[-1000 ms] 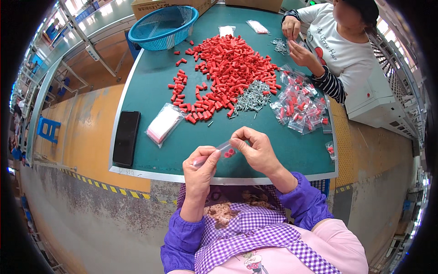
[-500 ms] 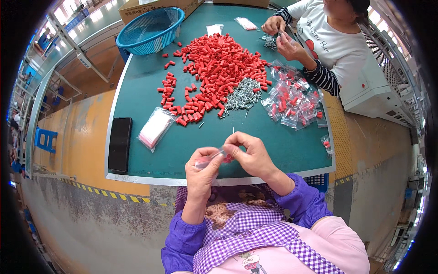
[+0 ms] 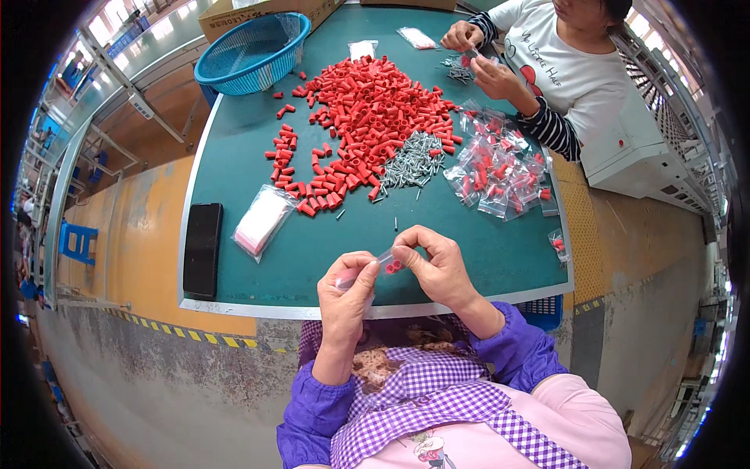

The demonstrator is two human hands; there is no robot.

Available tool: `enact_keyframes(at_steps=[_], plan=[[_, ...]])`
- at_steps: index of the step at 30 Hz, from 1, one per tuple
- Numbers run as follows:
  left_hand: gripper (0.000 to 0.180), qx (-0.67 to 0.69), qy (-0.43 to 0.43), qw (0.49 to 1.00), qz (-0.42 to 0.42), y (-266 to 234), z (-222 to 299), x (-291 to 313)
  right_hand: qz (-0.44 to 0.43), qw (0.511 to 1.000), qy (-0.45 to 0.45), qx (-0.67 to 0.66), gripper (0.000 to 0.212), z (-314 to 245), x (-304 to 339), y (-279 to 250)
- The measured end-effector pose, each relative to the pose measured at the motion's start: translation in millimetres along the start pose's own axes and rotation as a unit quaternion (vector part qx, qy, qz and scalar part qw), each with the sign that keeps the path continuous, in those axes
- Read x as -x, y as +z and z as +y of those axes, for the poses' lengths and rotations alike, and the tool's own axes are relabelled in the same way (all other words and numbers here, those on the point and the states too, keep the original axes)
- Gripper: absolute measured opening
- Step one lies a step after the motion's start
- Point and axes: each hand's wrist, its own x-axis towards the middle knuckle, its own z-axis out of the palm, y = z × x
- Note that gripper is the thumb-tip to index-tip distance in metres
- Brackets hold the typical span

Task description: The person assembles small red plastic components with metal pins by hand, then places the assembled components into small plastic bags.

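1. Fingers (image 3: 362, 280) of the left hand (image 3: 341, 305) are clamped on one end of a small clear bag (image 3: 385, 256), with a pinkish wad of bags (image 3: 346, 277) tucked in the same grip.
2. Over on the other end, the right hand (image 3: 441, 270) has thumb and forefinger pinched together on the bag, red caps (image 3: 393, 266) showing inside, all of it up over the near edge of the desk (image 3: 242, 156).
3. Just beyond the right fingertips, one loose screw (image 3: 396, 223) lies on the green top.
4. Straight ahead, the big red pile (image 3: 375, 102) fills the middle, right between the hands and the white packs (image 3: 362, 50) at the back; a heap of screws (image 3: 410, 162) touches its right flank.
5. Out left: a bag pack (image 3: 264, 220), then a black phone (image 3: 203, 250) by the edge, and farther back a blue basket (image 3: 254, 59) near a carton (image 3: 266, 14).
6. Out right, filled bags (image 3: 500, 176) crowd together, with another (image 3: 558, 245) near the edge.
7. Across the far right corner, a co-worker (image 3: 570, 70) has both hands raised beside more screws (image 3: 458, 70).
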Motion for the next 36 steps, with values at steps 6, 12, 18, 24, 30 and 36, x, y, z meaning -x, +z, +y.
enact_keyframes(at_steps=[6,12,18,24,30,36], plan=[[0.010,-0.074,0.024,0.997,-0.025,5.2,-3.7,-2.0,-0.006,0.992,-0.079,0.097,0.005,-1.3,4.9,-1.9],[0.024,0.241,-0.072,0.967,-0.041,4.5,-10.3,-10.1,0.200,0.930,-0.163,0.263,0.006,-11.0,1.4,-44.5],[0.032,0.348,-0.078,0.933,-0.051,-4.5,-14.4,-13.4,0.321,0.750,-0.287,0.502,0.007,-27.9,-10.2,-77.7],[0.033,0.346,-0.062,0.935,-0.049,0.1,-12.8,-10.5,-0.009,0.993,0.114,-0.001,0.014,2.9,1.0,9.4],[0.037,0.313,-0.052,0.948,-0.032,0.8,-12.4,-6.8,0.004,0.998,0.063,0.016,0.008,7.8,-4.9,33.7],[0.040,0.325,-0.079,0.942,0.024,-5.1,-9.7,-5.5,0.091,0.992,-0.029,0.080,0.009,6.8,-8.1,27.7]])
